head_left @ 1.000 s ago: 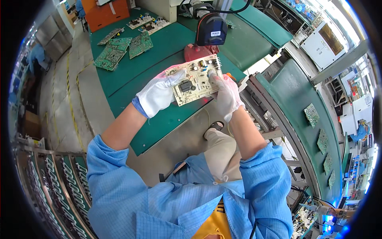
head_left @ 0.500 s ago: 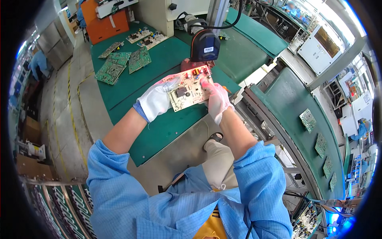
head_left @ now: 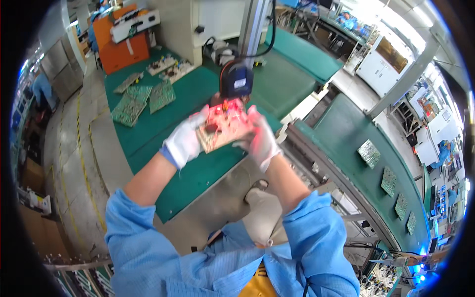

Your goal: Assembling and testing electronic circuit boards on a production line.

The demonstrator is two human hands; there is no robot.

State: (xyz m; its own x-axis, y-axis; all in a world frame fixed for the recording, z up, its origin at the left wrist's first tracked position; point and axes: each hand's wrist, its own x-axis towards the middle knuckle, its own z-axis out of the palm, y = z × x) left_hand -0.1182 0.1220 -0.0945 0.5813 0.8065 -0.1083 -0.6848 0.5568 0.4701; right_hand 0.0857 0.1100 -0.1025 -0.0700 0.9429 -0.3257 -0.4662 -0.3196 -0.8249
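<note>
I hold a pale circuit board [head_left: 223, 126] up in front of me with both gloved hands. My left hand [head_left: 184, 140] grips its left edge and my right hand [head_left: 259, 139] grips its right edge. The board sits just under a dark blue scanner head [head_left: 236, 80] mounted on a grey post, and red light falls across the board and my right glove. Both forearms wear light blue sleeves.
A green-topped bench [head_left: 163, 133] lies below the board, with several green circuit boards [head_left: 141, 101] at its far left. An orange box [head_left: 121, 42] stands behind. A curved green conveyor [head_left: 346, 143] at right carries several boards [head_left: 369, 153].
My hands have lifted the board up and away from me until it sits right under the scanner head, where red light now covers it.
</note>
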